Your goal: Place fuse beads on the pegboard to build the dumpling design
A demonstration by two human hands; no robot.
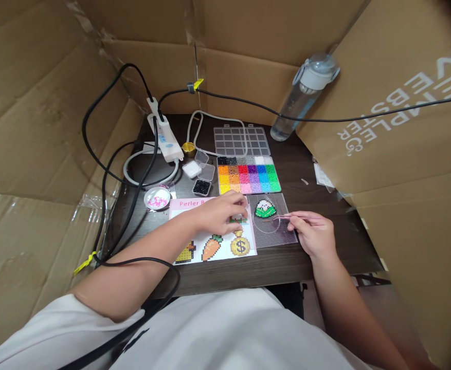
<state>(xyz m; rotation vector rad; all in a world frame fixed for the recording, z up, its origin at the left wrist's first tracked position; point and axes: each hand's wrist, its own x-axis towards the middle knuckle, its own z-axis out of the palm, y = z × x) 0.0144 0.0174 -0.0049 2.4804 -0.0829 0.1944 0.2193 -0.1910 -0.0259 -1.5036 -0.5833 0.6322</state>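
My right hand (313, 234) is closed around pink tweezers (287, 217), whose tips point left over the clear pegboard (287, 234). On that board, just above the tips, lies a bead figure (266, 209) in white and green with a black outline. My left hand (225, 211) rests on the right part of a printed pattern sheet (214, 234), thumb and fingers curved apart with nothing visible between them. It covers part of one picture; a carrot and a money bag show below it.
Behind the sheet stands a sectioned bead box (248, 174) with its clear lid (242, 141) folded back. A dish of pink beads (157, 198), small bead cases (201, 187), a power strip (165, 136), a water bottle (302, 97) and black cables surround it. Cardboard walls enclose the table.
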